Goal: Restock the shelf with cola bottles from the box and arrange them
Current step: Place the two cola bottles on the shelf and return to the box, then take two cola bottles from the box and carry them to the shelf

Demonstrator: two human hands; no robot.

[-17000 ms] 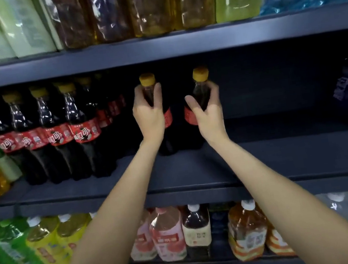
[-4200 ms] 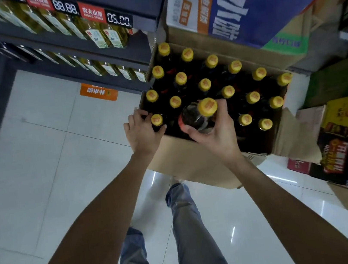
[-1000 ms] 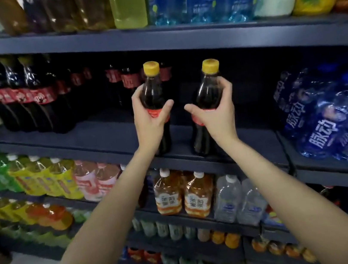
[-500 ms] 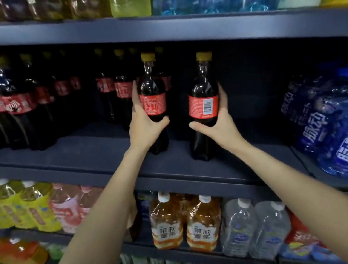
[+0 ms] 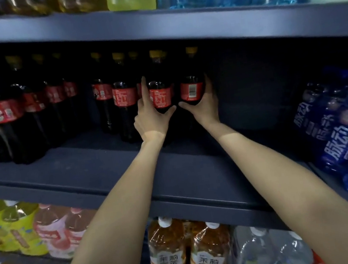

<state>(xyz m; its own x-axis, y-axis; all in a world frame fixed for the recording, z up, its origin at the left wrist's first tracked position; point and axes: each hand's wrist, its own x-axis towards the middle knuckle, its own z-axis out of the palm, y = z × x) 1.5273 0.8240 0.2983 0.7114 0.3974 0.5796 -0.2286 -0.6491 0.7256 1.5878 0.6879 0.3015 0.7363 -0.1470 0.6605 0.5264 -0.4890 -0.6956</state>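
Cola bottles, 2 in hand: left bottle (image 5: 160, 93) gripped by left hand (image 5: 151, 118), thumb under the label front, forefinger up its left side; right bottle (image 5: 191, 87) gripped by right hand (image 5: 204, 105), thumb in front, fingers round the far side. Both upright, yellow caps, red labels, set deep on the mid shelf (image 5: 127, 161) toward its back edge, just right of the shelved cola row (image 5: 123, 98). Bases hidden by wrists, so seated vs. hovering: can't tell. Step in hand, est.: slide the pair back, square w/ the row. Do it well: keep both upright, push low on the body not the neck, close the gap to the neighbour w/o knocking it, turn the right bottle so the barcode faces rearward and the logo faces front. Larger cola (image 5: 3, 112) stands at shelf's left end; blue multipacks (image 5: 337, 130) at right end, well apart. Hidden/unclear: box not in view; shelf back dark, rear rows hard to count; top shelf stock cut off by frame; edges blurred.
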